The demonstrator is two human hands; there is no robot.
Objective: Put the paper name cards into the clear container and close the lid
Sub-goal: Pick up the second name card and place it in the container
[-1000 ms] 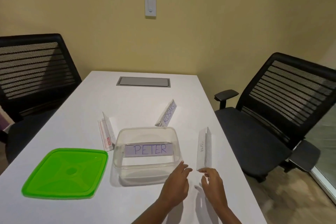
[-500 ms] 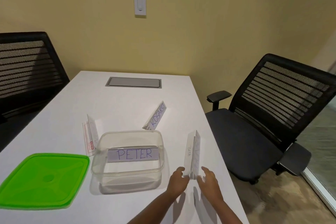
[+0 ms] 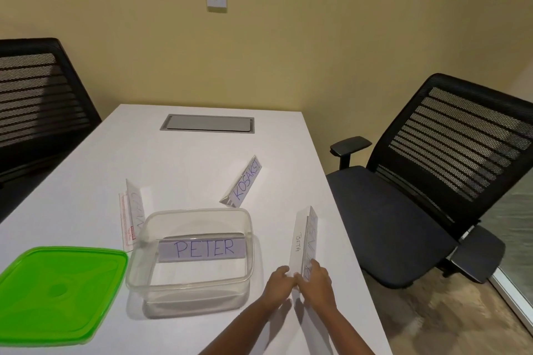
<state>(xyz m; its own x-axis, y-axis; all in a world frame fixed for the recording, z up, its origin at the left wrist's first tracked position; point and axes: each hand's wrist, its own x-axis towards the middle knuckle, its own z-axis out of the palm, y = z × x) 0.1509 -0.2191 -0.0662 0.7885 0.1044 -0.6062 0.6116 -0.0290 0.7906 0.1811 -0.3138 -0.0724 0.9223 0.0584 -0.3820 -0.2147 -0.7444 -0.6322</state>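
Both hands meet at the near end of a folded name card (image 3: 302,242) marked "BETA", which stands on the white table (image 3: 184,158) and runs away from the person. The left hand (image 3: 277,282) presses its fingertips against the card's left face, and the right hand (image 3: 317,282) closes on the right face, so the card's near end is pinched between the two hands. Just to the left of the left hand sits the clear container (image 3: 190,282), open, with a card (image 3: 202,248) reading "PETER" standing upright inside it, facing the person. Beyond the hands and a little left, past the container's far rim, another folded card (image 3: 242,186) marked "KOSAKSI" stands tilted on the table, apart from the container. Further left, beside the container's far left corner, a fourth card (image 3: 131,216) lies with red printing showing on one flap; its writing is too blurred to read. The green lid (image 3: 57,294) lies flat on the table well to the left of the hands, just beside the container. A black mesh chair (image 3: 432,181) stands to the right of the right hand, off the table's edge, and another chair (image 3: 37,101) stands far to the left.
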